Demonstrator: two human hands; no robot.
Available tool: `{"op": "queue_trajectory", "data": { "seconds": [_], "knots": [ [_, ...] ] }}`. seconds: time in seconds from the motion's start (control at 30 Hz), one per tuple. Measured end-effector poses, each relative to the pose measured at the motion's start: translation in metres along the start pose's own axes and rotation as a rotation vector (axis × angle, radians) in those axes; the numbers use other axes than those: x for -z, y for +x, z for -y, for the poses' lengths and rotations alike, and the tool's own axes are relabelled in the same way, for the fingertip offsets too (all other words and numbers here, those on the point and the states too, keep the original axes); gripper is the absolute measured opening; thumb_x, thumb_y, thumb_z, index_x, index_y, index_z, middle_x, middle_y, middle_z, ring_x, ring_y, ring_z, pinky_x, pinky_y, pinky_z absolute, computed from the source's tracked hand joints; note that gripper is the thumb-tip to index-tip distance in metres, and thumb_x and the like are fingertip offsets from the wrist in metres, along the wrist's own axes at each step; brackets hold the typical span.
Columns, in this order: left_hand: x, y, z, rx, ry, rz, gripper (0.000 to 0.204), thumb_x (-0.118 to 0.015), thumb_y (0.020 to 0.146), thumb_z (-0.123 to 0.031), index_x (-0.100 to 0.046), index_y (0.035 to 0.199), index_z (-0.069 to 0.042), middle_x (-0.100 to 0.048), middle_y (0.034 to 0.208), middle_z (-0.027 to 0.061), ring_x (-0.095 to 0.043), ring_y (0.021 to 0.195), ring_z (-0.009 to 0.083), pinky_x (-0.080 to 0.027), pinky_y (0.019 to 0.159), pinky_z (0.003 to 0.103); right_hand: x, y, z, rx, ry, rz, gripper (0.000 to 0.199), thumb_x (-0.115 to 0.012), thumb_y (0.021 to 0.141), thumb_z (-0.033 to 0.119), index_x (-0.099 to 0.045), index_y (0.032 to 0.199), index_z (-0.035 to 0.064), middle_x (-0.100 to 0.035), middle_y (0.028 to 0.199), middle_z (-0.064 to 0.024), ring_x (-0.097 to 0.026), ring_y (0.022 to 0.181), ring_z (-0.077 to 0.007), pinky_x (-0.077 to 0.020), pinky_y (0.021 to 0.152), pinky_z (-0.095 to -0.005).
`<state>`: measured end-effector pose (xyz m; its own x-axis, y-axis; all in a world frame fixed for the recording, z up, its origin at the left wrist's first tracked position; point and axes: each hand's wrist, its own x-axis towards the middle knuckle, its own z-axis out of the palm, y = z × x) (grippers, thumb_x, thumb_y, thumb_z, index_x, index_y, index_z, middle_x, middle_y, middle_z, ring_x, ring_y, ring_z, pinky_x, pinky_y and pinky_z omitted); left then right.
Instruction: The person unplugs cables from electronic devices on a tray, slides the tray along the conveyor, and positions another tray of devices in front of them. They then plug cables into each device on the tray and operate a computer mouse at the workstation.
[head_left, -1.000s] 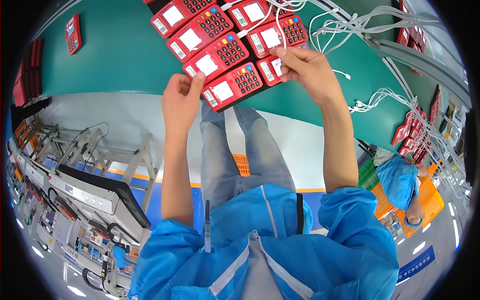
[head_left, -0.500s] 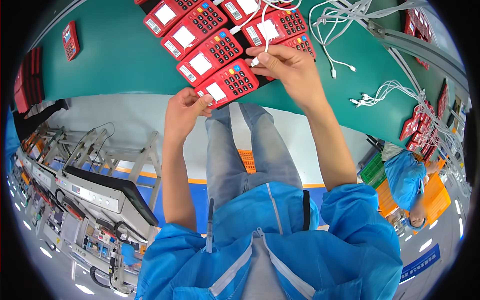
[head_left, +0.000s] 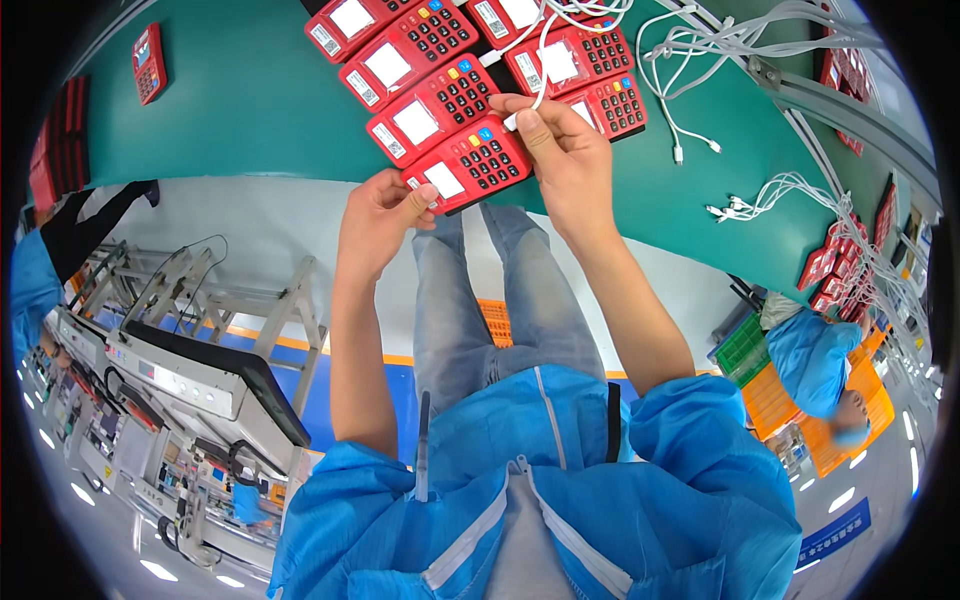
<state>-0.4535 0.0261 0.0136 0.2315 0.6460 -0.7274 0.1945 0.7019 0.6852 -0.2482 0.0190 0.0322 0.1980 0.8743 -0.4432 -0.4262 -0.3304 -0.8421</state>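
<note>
While the left hand (head_left: 378,215) pinches the near corner of a red terminal (head_left: 467,165) between thumb and fingers, the right hand (head_left: 560,160) is closed on a white plug (head_left: 512,122), thumb and forefinger gripping it just above that terminal's far right edge. From the plug, a white cable (head_left: 541,60) runs up and away from the right hand, across the other terminals. The held terminal lies at the edge of a green bench (head_left: 250,95), between the two hands, its keypad toward the right hand and its pale screen toward the left. Whether the plug touches the terminal cannot be told.

Beyond the fingers of both hands, more red terminals (head_left: 405,50) lie in a slanted row, edge to edge. Behind the right hand, partly hidden by it, is another terminal (head_left: 620,105). To the right of that hand, a bundle of loose white cables (head_left: 720,55) spreads over the bench, their free ends lying well apart from the hand. Far to the left of the left hand, a single red terminal (head_left: 148,62) sits alone on the bench. Below the left forearm stands a grey machine (head_left: 200,375) on a metal frame. Well right of the right forearm, another person in a blue coat (head_left: 815,355) is near orange crates (head_left: 790,405).
</note>
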Motion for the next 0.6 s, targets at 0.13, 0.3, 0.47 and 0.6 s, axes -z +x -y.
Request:
{"op": "queue_trajectory", "data": {
  "seconds": [0.13,0.3,0.47,0.6],
  "knots": [
    [0.000,-0.003,0.001,-0.011,0.029,-0.034,0.029,-0.073,0.085,-0.023,-0.060,0.091,0.003,-0.066,0.078,0.0109,-0.064,0.068,0.0141,-0.055,0.062,0.029,-0.004,-0.002,-0.001,-0.025,-0.048,-0.050,0.022,-0.056,0.096,0.012,-0.063,0.108,-0.0047,-0.068,0.107,-0.0104,-0.064,0.091,-0.0110,-0.0527,0.081,-0.0241],
    [-0.006,-0.001,0.005,-0.039,0.007,-0.051,0.032,-0.074,0.084,-0.025,-0.059,0.088,0.003,-0.066,0.077,0.0107,-0.064,0.068,0.0143,-0.055,0.061,0.029,-0.008,-0.005,-0.011,-0.004,0.051,-0.065,0.022,-0.057,0.096,0.012,-0.063,0.109,-0.0046,-0.068,0.103,-0.0092,-0.064,0.090,-0.0112,-0.0522,0.081,-0.0238],
    [-0.013,-0.005,0.019,-0.157,0.021,-0.136,0.034,-0.075,0.084,-0.027,-0.058,0.087,0.002,-0.065,0.074,0.0094,-0.063,0.064,0.0125,-0.053,0.058,0.027,-0.020,-0.033,-0.011,0.296,-0.103,-0.412,0.044,-0.065,0.090,0.011,-0.049,0.128,-0.0034,-0.053,0.123,-0.0106,-0.055,0.110,-0.0174,-0.0450,0.092,-0.0279],
    [-0.023,-0.015,0.027,-0.178,0.146,-0.322,0.038,-0.073,0.084,-0.034,-0.059,0.078,0.000,-0.064,0.065,0.0077,-0.060,0.056,0.0120,-0.049,0.054,0.027,0.016,-0.016,0.060,0.731,-0.611,-0.680,0.082,-0.077,0.080,0.022,-0.028,0.140,-0.0032,-0.033,0.141,-0.0196,-0.037,0.129,-0.0281,-0.0290,0.109,-0.0399]
  ]
}}
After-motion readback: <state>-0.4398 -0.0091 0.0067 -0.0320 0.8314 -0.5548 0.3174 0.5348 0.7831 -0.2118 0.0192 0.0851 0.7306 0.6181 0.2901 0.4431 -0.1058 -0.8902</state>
